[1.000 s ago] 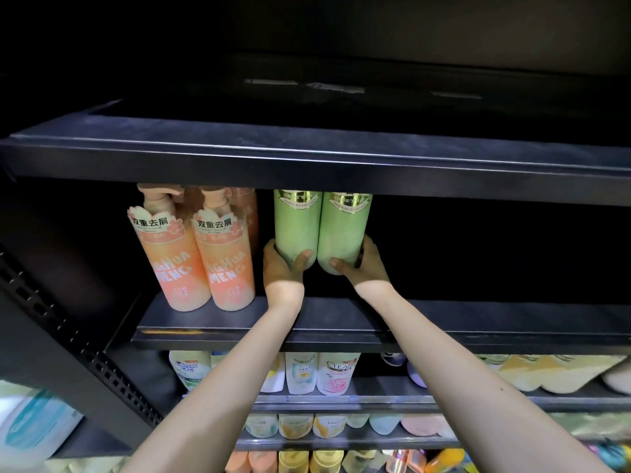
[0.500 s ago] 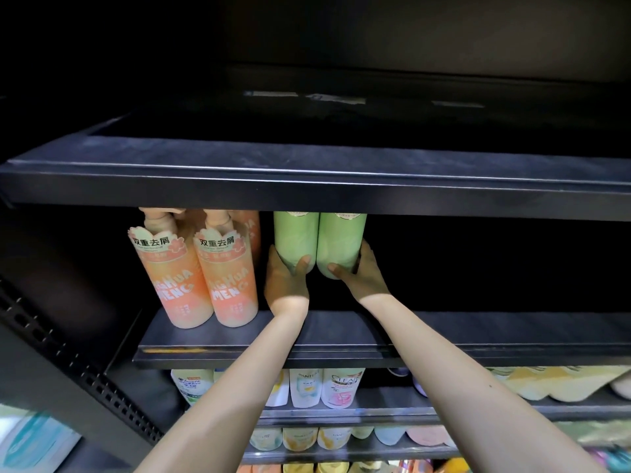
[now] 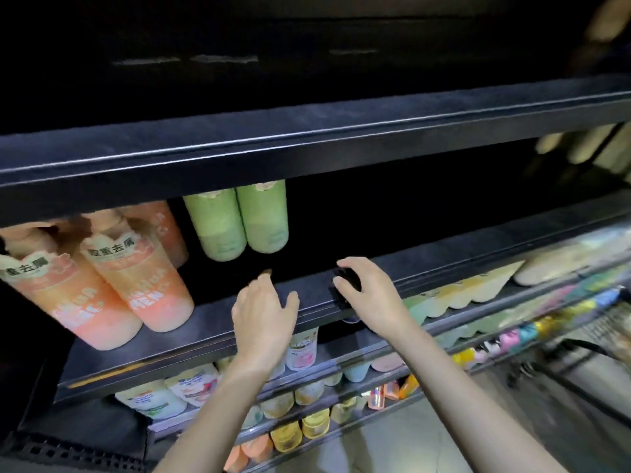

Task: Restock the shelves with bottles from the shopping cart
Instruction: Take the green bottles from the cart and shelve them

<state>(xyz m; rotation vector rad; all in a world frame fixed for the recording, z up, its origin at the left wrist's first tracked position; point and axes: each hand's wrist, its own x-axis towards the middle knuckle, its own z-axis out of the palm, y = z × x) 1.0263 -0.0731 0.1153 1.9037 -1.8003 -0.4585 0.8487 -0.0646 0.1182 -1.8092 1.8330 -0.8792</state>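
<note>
Matt black metal shelf (image 3: 239,312), smooth glossy plastic green bottles (image 3: 239,223) and orange bottles (image 3: 150,285).

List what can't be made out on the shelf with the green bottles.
- Green bottles: tops hidden behind the shelf above, head view.
- Orange bottles: the leftmost is cut by the frame edge; labels blurred.
- Space right of the green bottles: too dark to read.
- Shopping cart: blurred, contents unclear.
</note>
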